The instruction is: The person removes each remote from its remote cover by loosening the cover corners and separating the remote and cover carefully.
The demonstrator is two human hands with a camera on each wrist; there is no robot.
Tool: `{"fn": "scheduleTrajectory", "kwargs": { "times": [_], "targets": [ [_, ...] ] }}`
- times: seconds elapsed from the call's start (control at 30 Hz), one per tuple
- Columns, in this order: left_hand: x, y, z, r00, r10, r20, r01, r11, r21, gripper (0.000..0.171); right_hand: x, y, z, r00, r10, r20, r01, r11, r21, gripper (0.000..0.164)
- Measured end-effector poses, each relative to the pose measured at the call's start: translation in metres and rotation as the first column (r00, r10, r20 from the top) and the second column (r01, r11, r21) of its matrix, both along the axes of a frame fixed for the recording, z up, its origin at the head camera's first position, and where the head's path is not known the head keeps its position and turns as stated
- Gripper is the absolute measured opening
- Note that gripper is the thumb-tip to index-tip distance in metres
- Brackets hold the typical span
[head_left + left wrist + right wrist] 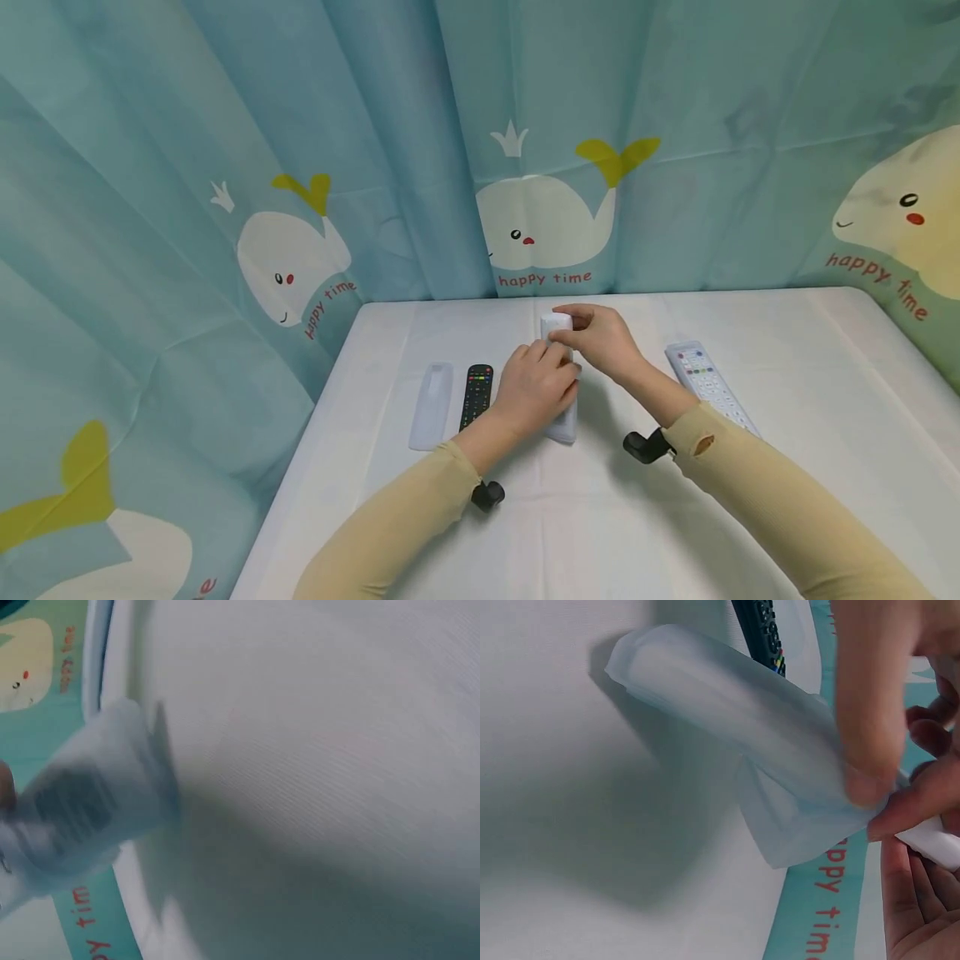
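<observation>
A white remote control (556, 323) shows its far end above a translucent soft cover (562, 429), which surrounds its lower part. My left hand (538, 383) curls round the cover at mid-length, hiding much of it. Beyond it, my right hand (600, 337) pinches the remote's bare end between thumb and fingers. In the right wrist view the cover (697, 690) slants across, a loose flap (802, 832) hanging near its mouth and the white remote (934, 844) showing past it. The left wrist view catches the cover's end (112, 780), blurred, with a dark patch inside.
Left of the hands lie a black remote (477, 392) and a translucent cover (431, 408). To the right, partly behind the right forearm, is a white remote in a clear cover (705, 375). A curtain (420, 167) hangs behind the white table (510, 533).
</observation>
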State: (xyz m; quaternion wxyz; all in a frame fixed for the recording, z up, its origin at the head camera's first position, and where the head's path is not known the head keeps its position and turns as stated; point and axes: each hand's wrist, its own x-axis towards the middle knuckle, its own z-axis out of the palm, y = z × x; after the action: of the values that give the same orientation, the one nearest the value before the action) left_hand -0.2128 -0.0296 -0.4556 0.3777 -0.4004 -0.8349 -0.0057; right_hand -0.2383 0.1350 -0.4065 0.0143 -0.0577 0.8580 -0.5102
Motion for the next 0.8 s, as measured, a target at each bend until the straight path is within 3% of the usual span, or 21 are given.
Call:
{"fn": "scheduleTrajectory", "kwargs": {
  "times": [0.13, 0.27, 0.5, 0.7, 0.8],
  "targets": [
    [0.003, 0.005, 0.004, 0.999, 0.026, 0.036, -0.026, 0.999, -0.019, 0.008, 0.000, -0.001, 0.001, 1.000, -0.005, 0.005, 0.005, 1.000, 0.004, 0.046],
    [0.007, 0.007, 0.000, 0.998, 0.037, 0.048, -0.034, 0.997, -0.070, 0.003, -0.001, 0.001, 0.000, 1.000, -0.004, 0.018, 0.005, 1.000, -0.017, 0.047],
    [0.017, 0.008, -0.013, 0.992, -0.003, 0.126, 0.022, 0.989, -0.149, 0.004, -0.001, 0.004, -0.002, 0.999, -0.011, 0.045, 0.015, 0.997, -0.073, 0.047],
    [0.019, 0.002, -0.014, 0.982, -0.017, 0.186, 0.025, 0.999, -0.041, 0.008, 0.000, 0.001, -0.002, 0.999, 0.026, 0.026, -0.024, 0.996, -0.090, 0.046],
    [0.020, -0.008, -0.012, 0.969, 0.003, 0.248, -0.007, 1.000, 0.013, 0.009, -0.001, 0.002, -0.002, 0.998, 0.056, 0.023, -0.053, 0.993, -0.103, 0.047]
  ]
}}
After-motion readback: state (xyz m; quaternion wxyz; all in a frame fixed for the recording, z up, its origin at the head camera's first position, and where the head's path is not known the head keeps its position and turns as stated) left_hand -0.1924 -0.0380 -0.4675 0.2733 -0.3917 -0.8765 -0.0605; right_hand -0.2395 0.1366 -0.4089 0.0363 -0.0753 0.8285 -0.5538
